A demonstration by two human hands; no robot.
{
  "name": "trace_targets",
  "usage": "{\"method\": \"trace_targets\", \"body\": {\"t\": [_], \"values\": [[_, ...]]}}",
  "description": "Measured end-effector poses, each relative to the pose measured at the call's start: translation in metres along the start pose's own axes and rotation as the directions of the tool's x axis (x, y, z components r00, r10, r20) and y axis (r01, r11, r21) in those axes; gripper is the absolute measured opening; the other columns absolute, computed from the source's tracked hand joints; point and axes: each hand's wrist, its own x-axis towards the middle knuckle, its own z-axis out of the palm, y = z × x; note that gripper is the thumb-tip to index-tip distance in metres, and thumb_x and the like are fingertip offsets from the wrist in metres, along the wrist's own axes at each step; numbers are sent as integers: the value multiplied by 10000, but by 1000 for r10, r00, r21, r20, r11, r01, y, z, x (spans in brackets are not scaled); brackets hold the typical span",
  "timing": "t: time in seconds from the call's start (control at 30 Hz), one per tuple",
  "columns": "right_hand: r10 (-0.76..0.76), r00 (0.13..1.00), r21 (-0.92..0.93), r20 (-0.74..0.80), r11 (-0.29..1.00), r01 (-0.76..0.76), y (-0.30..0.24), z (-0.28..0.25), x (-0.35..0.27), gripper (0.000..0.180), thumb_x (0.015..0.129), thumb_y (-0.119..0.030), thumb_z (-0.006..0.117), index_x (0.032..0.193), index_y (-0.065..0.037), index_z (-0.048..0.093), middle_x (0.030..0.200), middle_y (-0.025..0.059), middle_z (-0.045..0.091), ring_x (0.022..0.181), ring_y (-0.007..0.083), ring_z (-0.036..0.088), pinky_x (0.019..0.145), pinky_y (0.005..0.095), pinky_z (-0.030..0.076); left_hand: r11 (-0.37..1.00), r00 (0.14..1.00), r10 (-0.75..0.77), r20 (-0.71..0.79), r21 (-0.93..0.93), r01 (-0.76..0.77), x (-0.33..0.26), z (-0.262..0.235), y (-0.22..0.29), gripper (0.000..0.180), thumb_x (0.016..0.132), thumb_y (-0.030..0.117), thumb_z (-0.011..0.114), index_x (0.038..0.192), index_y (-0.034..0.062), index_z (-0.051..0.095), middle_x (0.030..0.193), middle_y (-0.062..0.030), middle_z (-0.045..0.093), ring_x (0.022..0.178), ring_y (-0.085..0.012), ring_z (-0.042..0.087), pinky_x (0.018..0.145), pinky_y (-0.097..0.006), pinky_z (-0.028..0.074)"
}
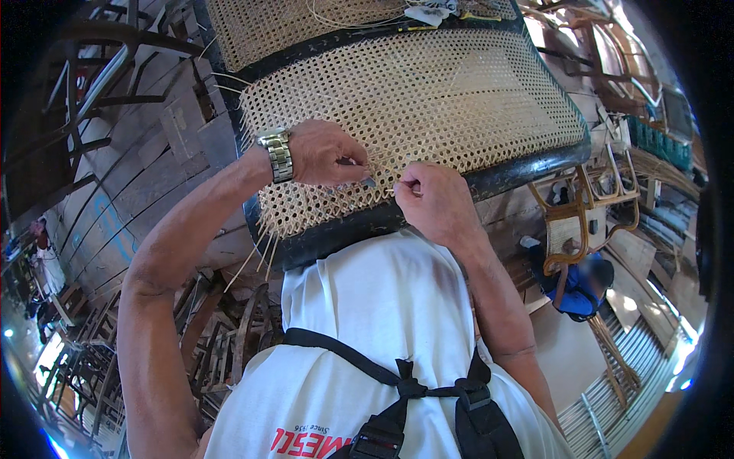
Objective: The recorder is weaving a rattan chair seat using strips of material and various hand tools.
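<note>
Woven cane webbing (428, 99) fills a black frame (344, 229) in front of me. Over its near part, my left hand (325, 153), a metal watch (277, 154) on its wrist, is closed around a small dark-handled tool with a greyish tip; its exact kind is too covered to tell. Just to the right, my right hand (437, 199) pinches at the webbing near the front rail, with a pale bit at its fingertips, seemingly a cane strand. A small gap separates the two hands. Loose cane ends (264, 252) stick out at the near left corner.
A second cane panel (267, 30) lies beyond, with coiled strands, a white crumpled item (428, 14) and a yellow-handled tool (480, 15). Dark chair frames (99, 92) stand left. At right, a person in blue (573, 287) sits beside a wooden chair frame (585, 214).
</note>
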Motion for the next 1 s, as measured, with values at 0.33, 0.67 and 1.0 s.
{"method": "trace_targets", "body": {"t": [0.33,0.67,1.0], "values": [[-105,955,-42,278,992,121,-8,-12,24,149,830,-162,684,832,-14,678,787,153,673,774,323,666,715,424,509,994,994,-106,-26,-31,106,-8,4,12,366,955,466,587,916,136,741,677,-100,672,635,-281,660,583,-423,489],[-196,918,-21,344,976,216,10,-17,36,147,845,-154,663,840,-9,644,795,151,641,795,336,633,727,434,497,917,966,-215,-143,310,250,-30,-11,85,186,815,148,624,828,24,762,819,-210,728,821,-344,740,691,-434,587],[-299,903,34,309,952,303,17,-20,31,120,841,-126,634,837,-6,624,823,163,634,790,353,639,705,449,498,815,925,-376,-56,456,358,-9,-11,105,223,850,225,641,888,53,776,869,-178,746,845,-335,741,700,-446,589]]}}
